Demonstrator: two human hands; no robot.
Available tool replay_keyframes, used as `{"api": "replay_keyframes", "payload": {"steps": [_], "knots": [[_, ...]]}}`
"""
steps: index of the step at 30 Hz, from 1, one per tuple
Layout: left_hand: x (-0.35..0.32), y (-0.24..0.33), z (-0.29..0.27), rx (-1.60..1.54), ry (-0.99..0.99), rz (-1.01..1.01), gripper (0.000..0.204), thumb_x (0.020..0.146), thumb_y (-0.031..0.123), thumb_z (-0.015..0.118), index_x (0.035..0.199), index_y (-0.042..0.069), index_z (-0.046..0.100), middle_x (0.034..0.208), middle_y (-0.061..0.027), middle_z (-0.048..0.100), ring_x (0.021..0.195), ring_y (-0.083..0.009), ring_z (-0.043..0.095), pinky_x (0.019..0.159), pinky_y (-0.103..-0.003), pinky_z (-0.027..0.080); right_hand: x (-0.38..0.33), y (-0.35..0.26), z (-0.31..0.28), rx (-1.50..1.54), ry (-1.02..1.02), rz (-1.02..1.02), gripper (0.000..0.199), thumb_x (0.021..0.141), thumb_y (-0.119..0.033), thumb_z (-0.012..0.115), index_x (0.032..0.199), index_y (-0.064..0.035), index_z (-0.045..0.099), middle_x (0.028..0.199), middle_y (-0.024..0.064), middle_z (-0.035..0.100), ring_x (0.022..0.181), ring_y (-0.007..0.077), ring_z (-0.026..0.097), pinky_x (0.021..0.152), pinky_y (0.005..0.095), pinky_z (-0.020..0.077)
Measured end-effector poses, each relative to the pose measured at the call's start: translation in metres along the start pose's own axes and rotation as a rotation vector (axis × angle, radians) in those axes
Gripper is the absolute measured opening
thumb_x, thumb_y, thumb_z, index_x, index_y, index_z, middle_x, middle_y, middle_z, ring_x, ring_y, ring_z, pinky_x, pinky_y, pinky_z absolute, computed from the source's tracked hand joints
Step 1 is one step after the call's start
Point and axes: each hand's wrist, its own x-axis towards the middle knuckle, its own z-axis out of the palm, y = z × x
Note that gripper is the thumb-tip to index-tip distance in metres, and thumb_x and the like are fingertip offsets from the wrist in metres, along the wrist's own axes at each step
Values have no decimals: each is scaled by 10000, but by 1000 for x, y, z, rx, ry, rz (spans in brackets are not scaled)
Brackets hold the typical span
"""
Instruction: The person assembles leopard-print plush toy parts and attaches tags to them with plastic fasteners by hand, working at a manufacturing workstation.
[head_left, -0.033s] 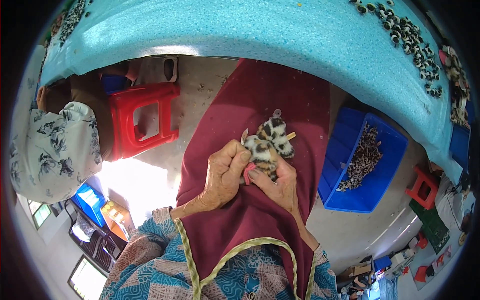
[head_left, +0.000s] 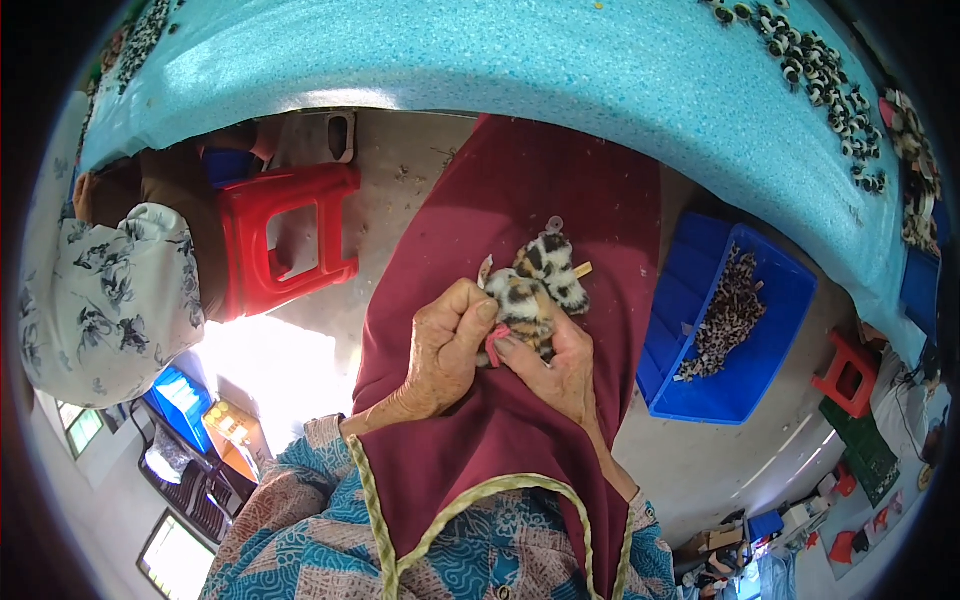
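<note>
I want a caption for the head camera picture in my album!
Left hand and right hand hold a spotted furry piece over a dark red apron, blue bin at right.

No words, numbers or signs could be read. The small tan tab (head_left: 583, 270) on the spotted plush toy (head_left: 545, 262) showed no legible print, and any markings on the cardboard box (head_left: 240, 452) at lower left were too small to make out.

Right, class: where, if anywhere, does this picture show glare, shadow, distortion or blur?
Head view: bright patch left of the maroon apron, bleached white; head view: apron darkens near the blue table; head view: table edge bows, corners go black; head view: spotted plush piece shows no obvious blur.
</note>
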Motion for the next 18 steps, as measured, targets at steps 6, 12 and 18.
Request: {"api": "replay_keyframes", "payload": {"steps": [6,12,18], "knots": [[-6,9,4,93,-55,135,177,882,115,529,741,9,509,647,-12,493,607,-78,448,546,-239,371,-5,-4,9,-194,206,-74,248,732,-65,624,952,9,539,845,141,648,777,241,646,694,327,490],[0,2,5,494,-130,448,131,836,65,568,749,-18,519,645,-113,499,576,-171,490,547,-293,401,20,10,11,-328,201,-14,230,721,1,556,942,35,504,885,204,636,828,338,629,707,376,487],[7,3,1,297,79,52,119,848,59,548,757,-12,523,583,-85,491,537,-121,452,526,-281,407,15,11,8,-285,150,-90,237,733,-29,592,938,7,478,738,155,602,671,320,594,618,377,456]]}}
